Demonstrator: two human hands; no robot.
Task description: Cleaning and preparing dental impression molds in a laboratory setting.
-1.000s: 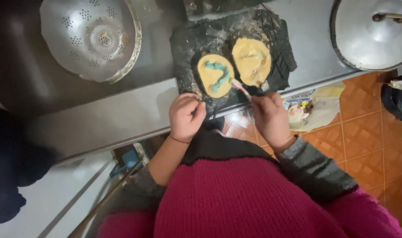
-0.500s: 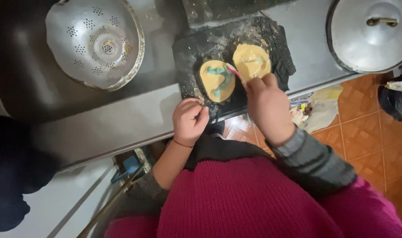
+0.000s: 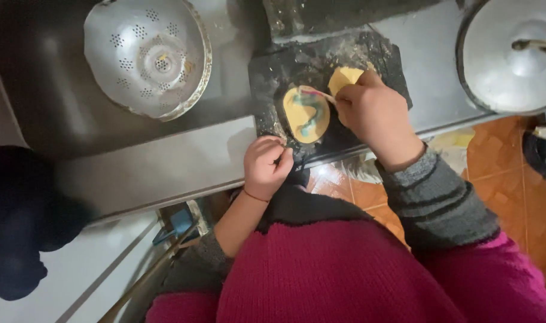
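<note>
A yellow dough round (image 3: 307,115), streaked with blue-green, is laid on a dark floured board (image 3: 279,78) at the far side of the steel bench (image 3: 165,173). A thin stick (image 3: 318,93) is gripped by the closed right hand (image 3: 374,113), its tip on the round. A second yellow piece (image 3: 343,78) is partly hidden behind that hand. The left hand (image 3: 267,164) is curled shut at the board's near edge; whether anything is held cannot be told. A colander (image 3: 147,57) is seen far left, a lidded pot (image 3: 512,54) far right.

The left hand (image 3: 267,166) is curled into a loose fist, fingers folded inward, its bare forearm reaching forward from a pushed-up sleeve. The right hand (image 3: 374,113) stretches farther ahead, knuckles up, fingertips pinched together, with a grey striped knit cuff covering its wrist.
</note>
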